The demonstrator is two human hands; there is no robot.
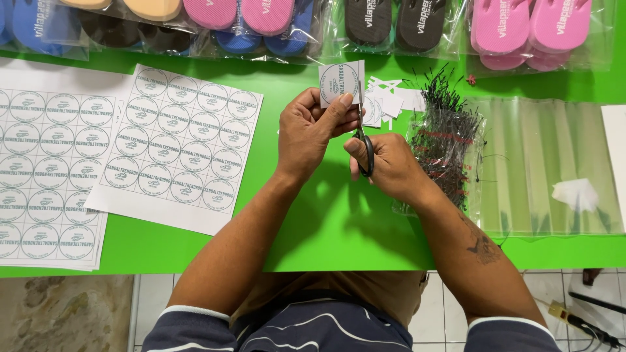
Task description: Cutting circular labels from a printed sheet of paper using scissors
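- We see the left hand [306,133] pinching a small paper square [341,82] with a round printed label on it, thumb on the near face and fingers curled shut behind it, holding it up at about 12 o'clock from the middle of the green bench [326,221].
- The right hand [388,166] sits just at 4 o'clock of the left hand, its fingers closed through the black loops of a pair of scissors [362,133].
- The scissors run with their long axis nearly straight toward 12 o'clock, loops near us and blades rising along the right edge of the paper square; the blades look almost closed against that edge, though we cannot tell how far they have bitten in.
- So the paper square lies at roughly 11 o'clock from the right hand's fingers, and the left hand is the nearer one, already touching it.
- Just beyond the blades, at 1 o'clock, lie white paper offcuts [391,101].
- At 3 o'clock of the right hand is a clear bag of black tag pins [443,143], and further right a stack of clear plastic bags [548,163].
- At 9 o'clock lie printed sheets of round labels [176,146], uncut.
- Along the far edge at 12 o'clock lie bagged flip-flops [261,19] in pink, blue, black and tan.
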